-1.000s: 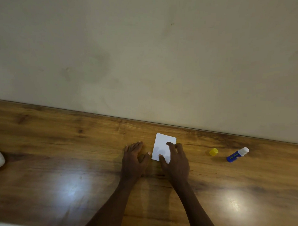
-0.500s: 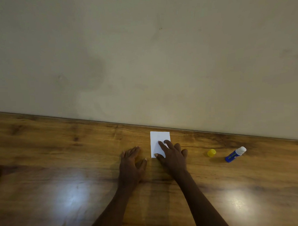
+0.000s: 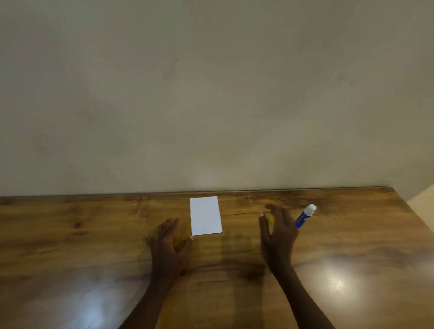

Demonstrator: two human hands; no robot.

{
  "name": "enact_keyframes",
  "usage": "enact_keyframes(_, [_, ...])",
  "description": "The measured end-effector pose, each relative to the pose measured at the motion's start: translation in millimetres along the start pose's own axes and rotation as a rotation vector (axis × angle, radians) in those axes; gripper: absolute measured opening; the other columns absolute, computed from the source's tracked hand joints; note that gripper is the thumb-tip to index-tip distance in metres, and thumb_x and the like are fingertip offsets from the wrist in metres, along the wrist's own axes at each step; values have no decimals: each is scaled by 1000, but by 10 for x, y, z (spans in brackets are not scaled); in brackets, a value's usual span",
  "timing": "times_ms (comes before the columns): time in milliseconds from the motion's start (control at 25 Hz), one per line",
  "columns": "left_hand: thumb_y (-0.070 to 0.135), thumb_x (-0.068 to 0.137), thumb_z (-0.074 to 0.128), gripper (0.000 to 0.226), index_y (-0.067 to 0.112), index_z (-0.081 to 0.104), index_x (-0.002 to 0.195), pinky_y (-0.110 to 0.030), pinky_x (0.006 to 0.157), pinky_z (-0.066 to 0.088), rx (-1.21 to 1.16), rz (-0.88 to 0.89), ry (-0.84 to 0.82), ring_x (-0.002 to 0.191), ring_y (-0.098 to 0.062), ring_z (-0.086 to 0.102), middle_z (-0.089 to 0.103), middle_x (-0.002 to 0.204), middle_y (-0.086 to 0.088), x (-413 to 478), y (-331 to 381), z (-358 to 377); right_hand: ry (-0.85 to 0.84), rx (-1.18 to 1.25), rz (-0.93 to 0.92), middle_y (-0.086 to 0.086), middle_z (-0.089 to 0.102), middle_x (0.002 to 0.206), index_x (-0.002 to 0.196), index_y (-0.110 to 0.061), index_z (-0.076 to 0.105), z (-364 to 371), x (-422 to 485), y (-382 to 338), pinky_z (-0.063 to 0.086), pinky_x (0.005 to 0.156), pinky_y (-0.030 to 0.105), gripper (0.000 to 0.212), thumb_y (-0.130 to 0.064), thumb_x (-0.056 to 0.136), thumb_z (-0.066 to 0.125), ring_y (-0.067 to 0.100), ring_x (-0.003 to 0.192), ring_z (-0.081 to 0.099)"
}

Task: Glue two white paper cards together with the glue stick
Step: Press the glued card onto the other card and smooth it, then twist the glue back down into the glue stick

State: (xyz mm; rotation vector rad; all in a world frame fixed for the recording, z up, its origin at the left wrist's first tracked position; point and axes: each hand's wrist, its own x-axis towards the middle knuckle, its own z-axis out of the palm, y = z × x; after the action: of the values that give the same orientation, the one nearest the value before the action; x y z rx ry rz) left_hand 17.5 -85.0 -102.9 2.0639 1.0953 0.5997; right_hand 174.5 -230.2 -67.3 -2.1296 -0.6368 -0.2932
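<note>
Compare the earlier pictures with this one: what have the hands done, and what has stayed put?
The right hand has lifted off the white cards and swung right toward the glue stick, now covering the yellow cap; it holds nothing. The left hand stays flat beside the cards. Cards and glue stick remain lying on the table.

The worktop [image 3: 79, 255] is glossy brown wood, its back edge against a plain wall and its right edge visible at the far right. A white card [image 3: 205, 215] lies flat near the back edge, about midway along (whether one sheet or two stacked is unclear). Toward the back right corner lies a blue glue stick [image 3: 305, 216], white end pointing at the wall.
</note>
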Motion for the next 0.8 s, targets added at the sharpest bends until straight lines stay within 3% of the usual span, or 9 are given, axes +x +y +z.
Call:
enact_keyframes(80, [27,76,70,63,9,44,131,-53,114,8,15,74,-11,136,-31,29,40,143,-13,43,259,181,127,4,116,18,55,108,109,-11,51,-226,137,187,35,82,42,42,-40,79,49,31,97,51])
enact_keyframes(160, [28,73,73,68,8,44,131,-45,114,14,-96,162,-109,134,-28,35,42,141,-13,78,661,466,208,33,234,20,46,118,119,-11,44,-419,260,380,33,87,47,56,-37,73,63,34,107,45])
enact_keyframes(280, [24,70,75,73,9,41,132,-30,104,33,-240,177,-304,129,-26,43,48,138,-12,99,1190,951,158,145,337,17,45,124,126,-11,38,-602,374,637,40,87,53,71,-19,68,77,33,113,45])
enact_keyframes(440, [15,75,71,75,16,30,138,-34,98,43,-144,137,-431,122,-27,48,53,132,-13,150,1454,1440,-131,217,428,15,56,117,116,-9,49,-584,502,910,47,85,42,49,-9,72,71,29,103,53])
enact_keyframes(520, [11,78,67,69,14,33,137,-33,99,43,-87,143,-440,121,-26,49,53,132,-12,181,1443,1561,-211,193,440,17,60,113,111,-4,54,-514,551,982,46,83,38,38,-9,75,68,25,95,53])
enact_keyframes(680, [9,81,63,45,6,51,124,-29,96,42,-96,152,-409,117,-26,53,58,127,-13,272,1372,1513,-227,188,434,18,64,106,107,-1,58,-460,544,990,43,79,35,31,-12,79,65,24,89,53])
enact_keyframes(800, [5,86,54,29,5,57,115,-24,87,42,-171,190,-390,107,-25,57,62,118,-14,338,1487,1220,-226,226,351,14,63,89,94,-5,59,-548,554,775,43,73,34,15,-14,82,61,21,79,53])
